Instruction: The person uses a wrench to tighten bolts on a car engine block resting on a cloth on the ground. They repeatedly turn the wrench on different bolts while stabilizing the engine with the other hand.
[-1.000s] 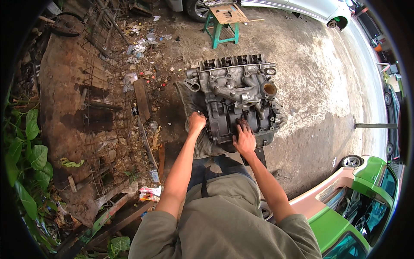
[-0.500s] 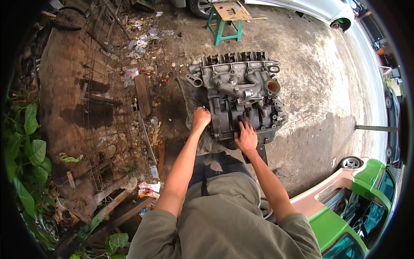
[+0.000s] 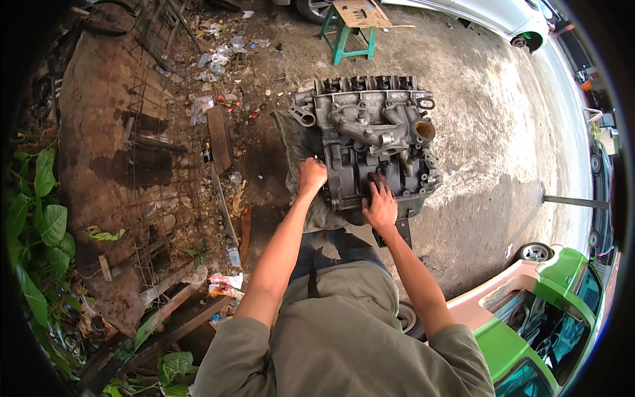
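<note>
A grey metal engine (image 3: 344, 178) stands in front of me, with an intake manifold (image 3: 370, 135) across its upper part and a row of valve gear along its far edge. At the engine's left side my left hand (image 3: 313, 176) is closed in a fist; a small light tip shows above its fingers, but what it grips is hidden. My right hand (image 3: 380, 204) lies on the dark side of the block, its blackened fingers stretched out and apart. A metal bracket with a round eye (image 3: 303, 117) juts from the engine's far left corner.
A dark cloth (image 3: 289, 135) lies under the engine's left side. Beyond stands a green stool (image 3: 344, 41) with a board and small parts on top. Litter and a rusty wire mesh (image 3: 155, 159) spread leftward. A green car (image 3: 549, 298) is at the right, a silver one (image 3: 463, 9) behind.
The view has shifted a little, so the engine sits slightly farther right in the picture. Both hands keep their places on the engine, with no clear change in grip.
</note>
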The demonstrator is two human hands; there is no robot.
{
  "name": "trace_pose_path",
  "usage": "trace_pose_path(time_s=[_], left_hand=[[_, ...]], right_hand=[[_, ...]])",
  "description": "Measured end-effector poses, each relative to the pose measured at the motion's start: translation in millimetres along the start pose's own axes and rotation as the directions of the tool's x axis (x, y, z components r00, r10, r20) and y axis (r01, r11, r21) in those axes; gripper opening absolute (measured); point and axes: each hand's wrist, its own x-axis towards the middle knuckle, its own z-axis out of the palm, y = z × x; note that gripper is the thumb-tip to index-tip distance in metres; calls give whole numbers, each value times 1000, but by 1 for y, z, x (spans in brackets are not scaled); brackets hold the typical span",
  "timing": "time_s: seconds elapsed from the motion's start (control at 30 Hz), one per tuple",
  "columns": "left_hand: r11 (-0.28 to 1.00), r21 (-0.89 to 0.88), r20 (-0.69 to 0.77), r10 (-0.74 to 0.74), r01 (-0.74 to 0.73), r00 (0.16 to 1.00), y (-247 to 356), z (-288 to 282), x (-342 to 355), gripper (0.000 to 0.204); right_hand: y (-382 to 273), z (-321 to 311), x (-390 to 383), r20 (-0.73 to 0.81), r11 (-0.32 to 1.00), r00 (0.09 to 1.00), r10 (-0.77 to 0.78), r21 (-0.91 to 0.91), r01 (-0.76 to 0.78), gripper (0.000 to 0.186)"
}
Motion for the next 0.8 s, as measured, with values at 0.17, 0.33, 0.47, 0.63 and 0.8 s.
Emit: trace_pose_path(time_s=[0.17, 0.33, 0.47, 0.63, 0.8], left_hand=[[975, -21, -133, 217, -222, 967, -8, 13, -43, 24], [845, -260, -281, 396, -467, 874, -43, 26, -134, 21], [811, -487, -250, 226, -324, 941, -84, 29, -158, 27], [682, -713, -261, -43, -162, 964, -98, 15, -129, 35], [841, -541, -193, -95, -25, 977, -76, -2, -82, 50]], right_hand=[[0, 0, 1, -9, 1000, 1000, -14, -15, 14, 55], [0, 1, 0, 11, 999, 1000, 25, -21, -25, 57], [1, 2, 1, 32, 999, 999, 41, 13, -41, 58], [0, 2, 1, 12, 1000, 1000, 17, 13, -17, 54], [1, 3, 1, 31, 999, 998, 49, 19, -50, 54]])
